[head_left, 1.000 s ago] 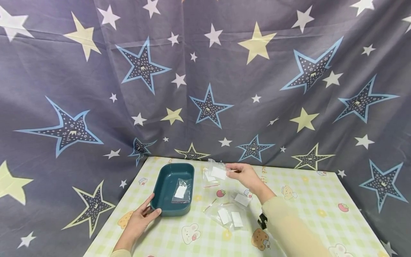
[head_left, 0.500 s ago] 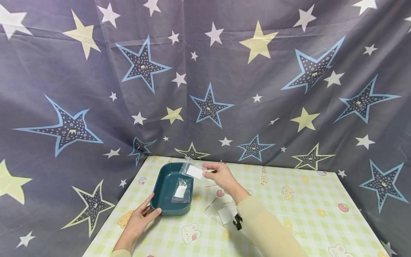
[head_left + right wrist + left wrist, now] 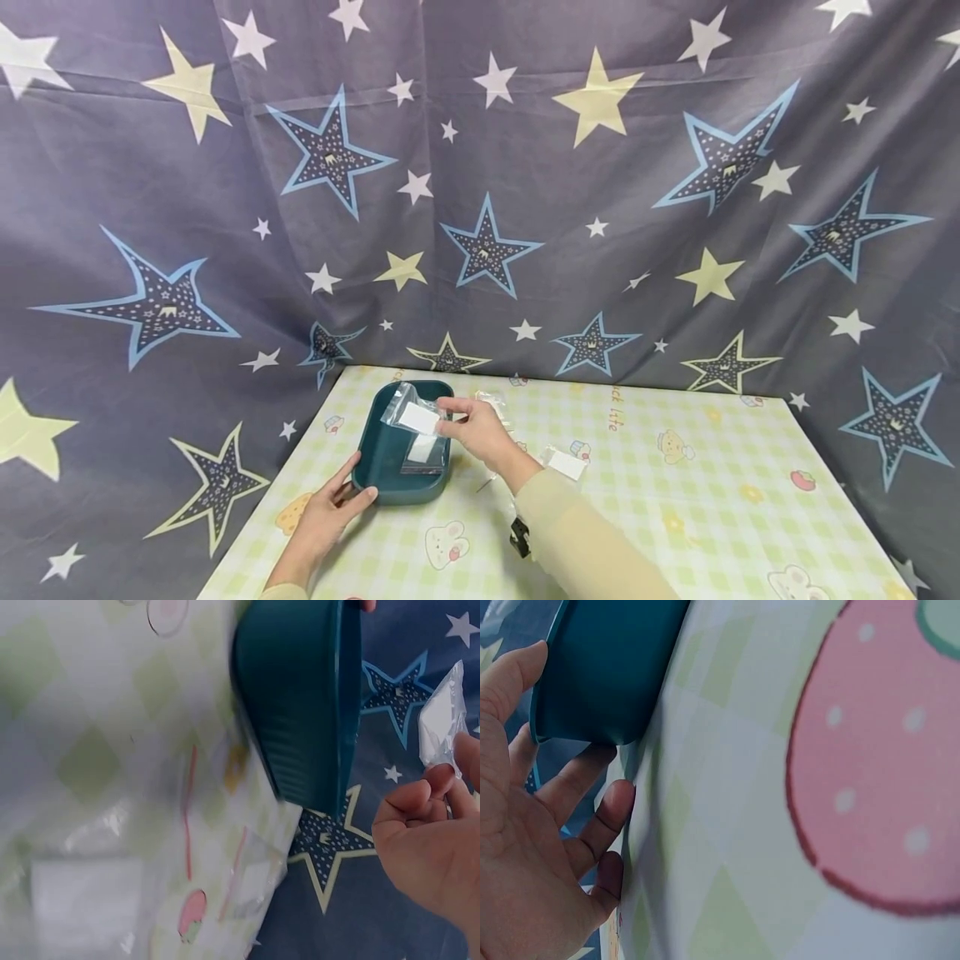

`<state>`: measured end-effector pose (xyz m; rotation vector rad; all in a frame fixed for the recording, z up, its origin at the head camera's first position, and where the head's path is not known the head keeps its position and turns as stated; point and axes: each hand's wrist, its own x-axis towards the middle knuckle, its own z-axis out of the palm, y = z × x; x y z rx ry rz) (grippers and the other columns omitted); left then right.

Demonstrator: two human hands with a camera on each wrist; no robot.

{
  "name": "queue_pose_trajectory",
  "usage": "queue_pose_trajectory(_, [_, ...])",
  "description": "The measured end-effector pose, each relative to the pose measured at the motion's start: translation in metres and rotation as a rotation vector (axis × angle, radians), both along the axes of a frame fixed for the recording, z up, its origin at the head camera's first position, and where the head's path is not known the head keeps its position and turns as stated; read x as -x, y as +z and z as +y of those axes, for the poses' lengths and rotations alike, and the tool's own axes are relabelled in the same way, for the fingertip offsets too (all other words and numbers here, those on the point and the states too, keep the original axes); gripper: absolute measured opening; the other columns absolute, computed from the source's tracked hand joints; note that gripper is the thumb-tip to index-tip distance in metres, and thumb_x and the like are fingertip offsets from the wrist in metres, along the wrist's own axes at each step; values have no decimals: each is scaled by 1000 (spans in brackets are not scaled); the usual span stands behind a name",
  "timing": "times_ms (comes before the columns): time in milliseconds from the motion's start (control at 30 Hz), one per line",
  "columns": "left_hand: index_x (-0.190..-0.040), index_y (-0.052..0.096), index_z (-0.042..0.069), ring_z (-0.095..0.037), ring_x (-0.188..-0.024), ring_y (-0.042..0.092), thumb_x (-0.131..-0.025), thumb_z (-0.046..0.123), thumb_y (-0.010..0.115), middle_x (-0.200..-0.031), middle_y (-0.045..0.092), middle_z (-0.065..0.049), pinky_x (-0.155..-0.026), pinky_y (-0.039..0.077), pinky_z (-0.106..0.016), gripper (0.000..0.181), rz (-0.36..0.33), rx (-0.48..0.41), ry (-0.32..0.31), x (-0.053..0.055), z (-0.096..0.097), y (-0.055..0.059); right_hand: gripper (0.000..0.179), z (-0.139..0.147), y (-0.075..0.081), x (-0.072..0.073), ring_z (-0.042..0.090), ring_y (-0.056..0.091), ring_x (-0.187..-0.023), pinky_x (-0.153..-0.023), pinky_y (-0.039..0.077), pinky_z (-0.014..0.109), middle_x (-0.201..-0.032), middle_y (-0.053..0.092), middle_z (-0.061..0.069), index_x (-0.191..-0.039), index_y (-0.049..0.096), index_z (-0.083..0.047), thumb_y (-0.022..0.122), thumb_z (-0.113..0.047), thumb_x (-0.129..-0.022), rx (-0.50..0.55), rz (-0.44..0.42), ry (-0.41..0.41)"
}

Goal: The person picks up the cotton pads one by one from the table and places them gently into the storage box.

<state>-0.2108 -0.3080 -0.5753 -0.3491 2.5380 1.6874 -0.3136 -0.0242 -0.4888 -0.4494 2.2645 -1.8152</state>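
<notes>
Over the dark teal rectangular tray (image 3: 384, 479), my right hand (image 3: 480, 433) pinches a small clear zip bag (image 3: 417, 417) with a white card-like piece inside. The right wrist view shows that bag (image 3: 442, 716) between thumb and fingertips, above the tray's rim (image 3: 337, 705). Another bag (image 3: 422, 454) with a white piece lies in the tray, partly covered by the held one. My left hand (image 3: 322, 521) holds the tray's near left corner, thumb at the rim and fingers along the side; the left wrist view shows the thumb (image 3: 525, 671) against the wall.
To the tray's right, more clear bags lie on the checked tablecloth (image 3: 712, 500): one bag (image 3: 566, 463) beside my right forearm, another (image 3: 492, 402) behind my right hand. My right sleeve (image 3: 592, 542) hides part of the table. A star-patterned curtain (image 3: 480, 167) hangs behind.
My right hand has carried the bag leftward from the table's back, past the tray's right rim, to over the tray. The left hand and tray have stayed in place.
</notes>
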Motion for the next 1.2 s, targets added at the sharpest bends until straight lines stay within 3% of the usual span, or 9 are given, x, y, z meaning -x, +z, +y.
queue_pose_trajectory(333, [-171,30,36,-45,-157,39,-97,49,78,-172,32,-27,-119,51,-53,89,-5,8,11,-1,-1,0,50,-17,-16,-13,16,65,-98,-82,56,21,-139,71,12,-144,69,-7,79,-11,-95,13,-10,20])
queue_pose_trajectory(833, [-171,29,35,-46,-156,40,-95,54,79,-171,33,-28,-119,51,-55,92,-2,22,4,1,0,-1,53,-24,-25,-21,36,61,-131,-104,57,34,-149,67,10,-146,67,-6,80,-8,-94,8,-67,42])
queue_pose_trajectory(1000, [-171,29,35,-46,-156,39,-95,54,79,-170,35,-28,-119,51,-55,92,-3,19,2,1,0,0,56,-25,-29,-20,40,61,-131,-103,57,33,-150,66,14,-147,65,-2,80,-6,-93,12,-60,63])
queue_pose_trajectory(1200, [-171,29,35,-46,-156,38,-97,49,78,-170,34,-28,-119,50,-56,89,-7,12,-1,-1,0,1,54,-26,-31,-20,35,63,-129,-106,58,37,-152,64,14,-146,64,1,79,-7,-94,-12,-48,83])
